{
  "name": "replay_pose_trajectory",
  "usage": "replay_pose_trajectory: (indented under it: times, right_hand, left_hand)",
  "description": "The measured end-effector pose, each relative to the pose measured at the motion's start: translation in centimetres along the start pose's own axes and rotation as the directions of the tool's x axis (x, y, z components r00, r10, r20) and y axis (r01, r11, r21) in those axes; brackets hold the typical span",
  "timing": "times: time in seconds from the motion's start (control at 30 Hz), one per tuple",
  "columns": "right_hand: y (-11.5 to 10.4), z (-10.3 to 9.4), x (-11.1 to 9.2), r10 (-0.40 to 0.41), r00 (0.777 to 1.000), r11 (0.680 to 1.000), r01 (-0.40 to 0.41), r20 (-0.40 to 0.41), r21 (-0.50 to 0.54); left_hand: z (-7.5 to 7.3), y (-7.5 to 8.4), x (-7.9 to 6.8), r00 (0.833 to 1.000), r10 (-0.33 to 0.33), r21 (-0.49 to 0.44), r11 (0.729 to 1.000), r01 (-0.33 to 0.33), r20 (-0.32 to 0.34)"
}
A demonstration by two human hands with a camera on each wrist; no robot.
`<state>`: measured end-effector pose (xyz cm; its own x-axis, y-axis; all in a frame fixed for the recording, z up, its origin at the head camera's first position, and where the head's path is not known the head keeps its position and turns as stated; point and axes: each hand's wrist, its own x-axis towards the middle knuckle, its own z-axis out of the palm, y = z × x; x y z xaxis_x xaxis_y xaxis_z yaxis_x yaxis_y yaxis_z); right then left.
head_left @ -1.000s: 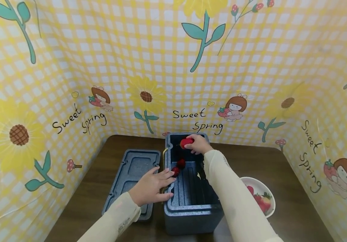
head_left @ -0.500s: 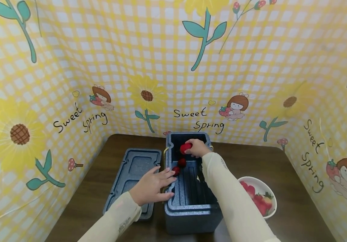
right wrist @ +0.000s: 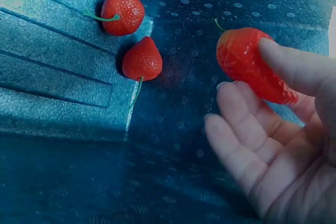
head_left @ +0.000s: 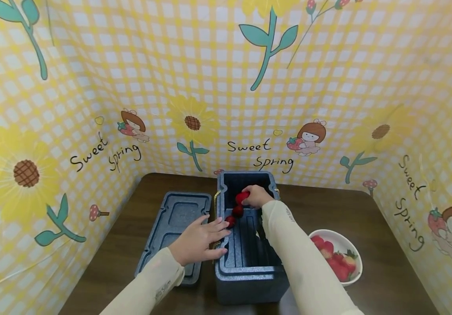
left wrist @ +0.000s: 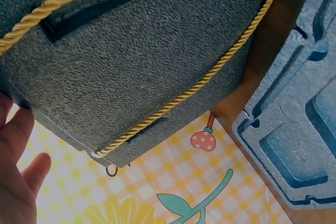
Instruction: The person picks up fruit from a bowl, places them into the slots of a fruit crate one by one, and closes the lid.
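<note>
A dark blue-grey foam box [head_left: 251, 288] stands uncovered on the table. My right hand [head_left: 259, 197] reaches inside, near its far end, and pinches a red strawberry [right wrist: 249, 61] between thumb and fingers. Two more strawberries lie on the box floor: one with its green stem toward the left [right wrist: 123, 14], the other with its stem hanging down [right wrist: 143, 61] in the right wrist view. Extended fingers of my left hand [head_left: 198, 243] rest on the box's left rim.
The box's foam lid [head_left: 186, 210] lies on the brown table [head_left: 104, 280], left of the box. To the right stands a white bowl [head_left: 360, 264] holding several strawberries. A gold rope [left wrist: 210, 74] runs along the box's side. Checked yellow cloth [head_left: 218, 87] surrounds the table.
My right hand has moved down and slightly toward me inside the box, bringing its strawberry close to the two on the floor. My left hand keeps its place at the rim.
</note>
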<state>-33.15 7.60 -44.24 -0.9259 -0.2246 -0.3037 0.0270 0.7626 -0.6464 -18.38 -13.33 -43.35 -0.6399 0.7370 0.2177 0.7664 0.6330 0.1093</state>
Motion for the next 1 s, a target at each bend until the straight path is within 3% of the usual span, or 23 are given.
replay_pose_trajectory:
  times: [0.33, 0.63, 0.8, 1.0]
  right_hand:
    - [-0.3, 0.8, -0.5, 0.028, 1.0, 0.999, -0.028, -0.001, 0.017]
    - [-0.3, 0.1, -0.6, 0.026, 0.999, 1.0, -0.025, -0.025, 0.013]
    - [-1.2, -0.9, -1.2, 0.012, 1.0, 1.0, -0.012, 0.011, 0.004]
    - [-2.4, -3.5, -2.2, -0.018, 0.999, 0.999, 0.02, 0.038, -0.034]
  left_hand:
    - [0.2, 0.1, 0.1, 0.999, -0.018, -0.035, 0.999, 0.02, 0.037]
    - [-0.2, -0.1, 0.7, 0.998, -0.023, -0.051, 0.998, 0.026, 0.058]
    - [-0.1, -0.1, 0.7, 0.999, -0.01, -0.043, 0.999, 0.012, 0.045]
    - [0.0, -0.3, 0.7, 1.0, 0.004, -0.028, 1.0, -0.004, 0.019]
